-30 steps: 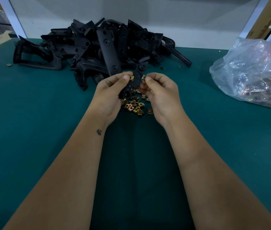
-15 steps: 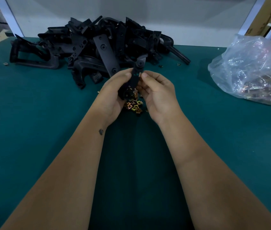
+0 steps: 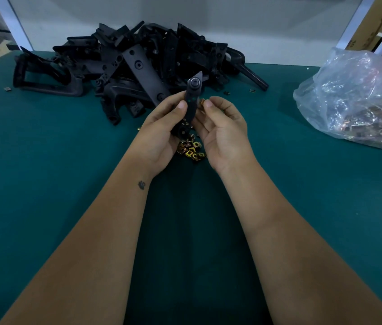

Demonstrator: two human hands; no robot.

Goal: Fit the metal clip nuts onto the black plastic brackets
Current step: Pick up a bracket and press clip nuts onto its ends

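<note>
My left hand (image 3: 162, 130) grips a long black plastic bracket (image 3: 191, 102) and holds it upright above the green table, its round boss at the top. My right hand (image 3: 222, 127) pinches a small brass-coloured clip nut (image 3: 201, 102) between thumb and fingertips, right against the bracket's right edge. Below and between the hands lies a small heap of loose clip nuts (image 3: 191, 148) on the table.
A big pile of black plastic brackets (image 3: 124, 66) fills the back of the green table (image 3: 44, 172). A clear plastic bag of clip nuts (image 3: 358, 102) sits at the right. A few stray nuts (image 3: 7, 89) lie near the pile. A white wall stands behind.
The bracket has been raised and turned upright in my left hand. My right hand has brought the clip nut up to the bracket's right edge.
</note>
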